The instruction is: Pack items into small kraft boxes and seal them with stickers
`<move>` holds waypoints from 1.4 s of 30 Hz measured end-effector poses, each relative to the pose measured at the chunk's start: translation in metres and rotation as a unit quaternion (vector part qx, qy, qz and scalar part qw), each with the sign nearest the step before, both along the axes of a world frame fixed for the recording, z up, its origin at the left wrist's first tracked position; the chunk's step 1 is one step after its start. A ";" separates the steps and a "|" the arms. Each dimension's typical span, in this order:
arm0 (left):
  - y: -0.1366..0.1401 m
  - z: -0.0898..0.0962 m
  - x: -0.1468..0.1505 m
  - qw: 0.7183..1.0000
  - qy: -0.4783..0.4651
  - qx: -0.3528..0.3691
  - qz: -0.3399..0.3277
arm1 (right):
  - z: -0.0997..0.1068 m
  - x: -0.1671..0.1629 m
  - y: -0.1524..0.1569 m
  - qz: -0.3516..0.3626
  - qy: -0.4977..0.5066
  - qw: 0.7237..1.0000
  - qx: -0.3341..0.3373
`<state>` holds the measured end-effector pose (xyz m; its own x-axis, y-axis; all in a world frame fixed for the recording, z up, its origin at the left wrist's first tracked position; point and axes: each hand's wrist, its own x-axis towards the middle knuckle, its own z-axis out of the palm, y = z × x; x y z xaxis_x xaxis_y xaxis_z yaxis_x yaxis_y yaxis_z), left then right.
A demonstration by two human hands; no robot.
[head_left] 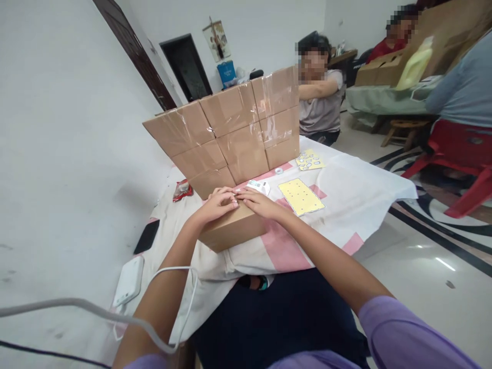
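A small brown cardboard box (232, 228) sits at the near edge of the cloth-covered table. My left hand (218, 206) lies on its top with the fingers apart and slightly bent. Beside it my right hand (258, 201) rests on the same box, fingers stretched out toward the left hand. The fingertips of the two hands nearly meet, and I cannot make out anything between them. Just behind the right hand is a white item with printing (263, 187), partly covered. A yellow card with small dark dots (302, 197) lies to the right of the box.
A taped cardboard partition (238, 136) stands behind the box. Another yellow card (310, 160) and a tape roll (279, 170) lie right; a red packet (182, 190), black phone (146, 237) and white power bank (129, 281) left. A cable crosses my left forearm. People sit beyond.
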<state>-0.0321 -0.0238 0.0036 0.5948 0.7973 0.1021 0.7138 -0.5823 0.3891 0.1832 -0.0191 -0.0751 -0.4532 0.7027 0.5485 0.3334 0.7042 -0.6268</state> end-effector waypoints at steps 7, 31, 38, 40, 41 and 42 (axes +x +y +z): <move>-0.002 0.001 0.001 0.998 0.045 0.032 0.042 | -0.004 -0.002 0.002 -0.003 0.013 1.000 0.003; -0.012 -0.008 0.011 0.990 0.003 -0.022 0.141 | -0.004 -0.006 -0.008 -0.012 0.062 0.997 -0.036; -0.011 -0.014 0.009 0.992 -0.016 0.004 0.127 | 0.001 -0.007 -0.013 -0.023 0.084 0.994 -0.061; -0.011 -0.018 0.008 0.992 -0.025 0.015 0.121 | 0.001 -0.008 -0.014 -0.026 0.094 0.993 -0.062; -0.011 -0.019 0.008 0.992 -0.031 0.022 0.119 | 0.002 -0.009 -0.014 -0.030 0.100 0.992 -0.064; -0.013 -0.020 0.009 0.992 -0.037 0.031 0.119 | 0.002 -0.010 -0.015 -0.036 0.107 0.991 -0.065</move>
